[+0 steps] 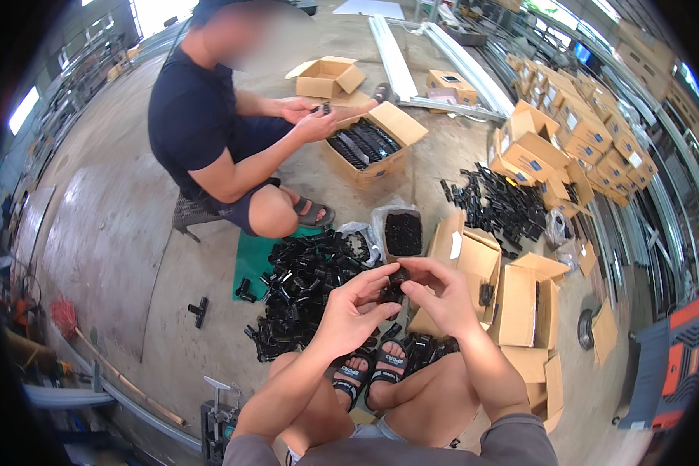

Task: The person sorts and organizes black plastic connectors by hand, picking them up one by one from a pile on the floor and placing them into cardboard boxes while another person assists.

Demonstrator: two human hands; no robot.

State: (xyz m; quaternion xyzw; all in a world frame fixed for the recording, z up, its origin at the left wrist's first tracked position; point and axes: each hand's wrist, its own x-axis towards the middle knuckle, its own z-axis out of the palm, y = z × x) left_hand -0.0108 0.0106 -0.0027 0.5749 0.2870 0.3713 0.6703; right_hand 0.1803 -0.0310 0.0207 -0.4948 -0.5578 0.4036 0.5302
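Between my two hands, above my sandalled feet, is a small black part (394,284), apparently a plastic fitting; fingers cover much of it. My left hand (358,306) closes on it from the left with thumb and fingertips. From the other side my right hand (438,290) pinches it. Just beyond and left of my hands lies a big pile of glossy black tube-like fittings (303,272), partly on a green sheet (250,252). A container of small black pieces (403,234), lined with clear plastic, stands right behind my fingers.
Across from me a seated co-worker (202,132) handles a small black piece over a carton of black parts (365,146). More black parts (495,203) lie in a heap at right, near stacked cartons (590,124). Opened cartons (526,303) stand beside my right arm.
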